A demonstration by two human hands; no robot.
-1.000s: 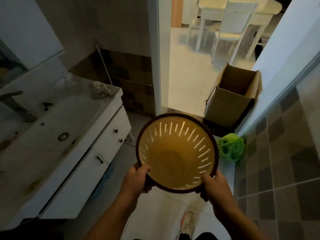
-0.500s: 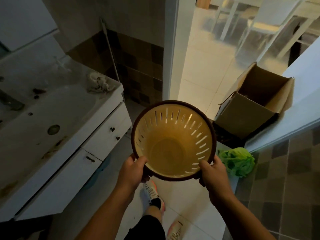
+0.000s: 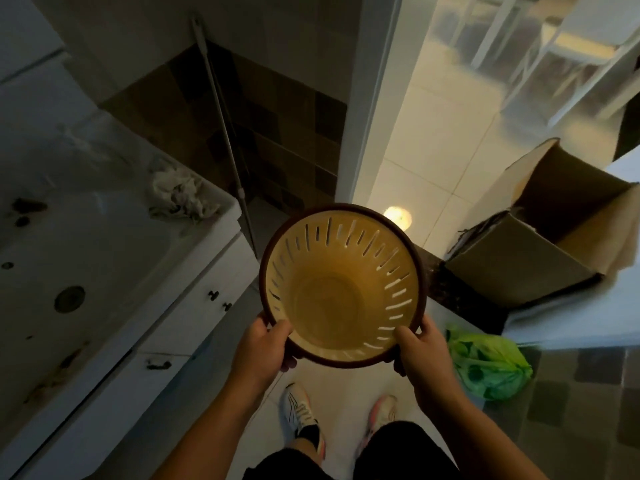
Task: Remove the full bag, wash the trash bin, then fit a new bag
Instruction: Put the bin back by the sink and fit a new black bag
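A round yellow trash bin [image 3: 341, 289] with slotted walls and a dark brown rim hangs in front of me, its inside bare with no bag in it. My left hand [image 3: 265, 348] grips the near left of the rim, thumb inside. My right hand [image 3: 424, 355] grips the near right of the rim the same way. A full green bag [image 3: 491, 365] lies on the floor to the right, close to my right hand.
A white sink [image 3: 79, 258] with a stained basin and a crumpled rag [image 3: 180, 197] stands at the left over drawers. A mop handle [image 3: 221, 126] leans in the corner. An open cardboard box [image 3: 550, 233] sits by the doorway. My feet stand on the tiled floor below.
The view has moved forward toward the doorway and tilted down. The bin stays held in both hands, and the green bag now lies nearer, beside my right hand.
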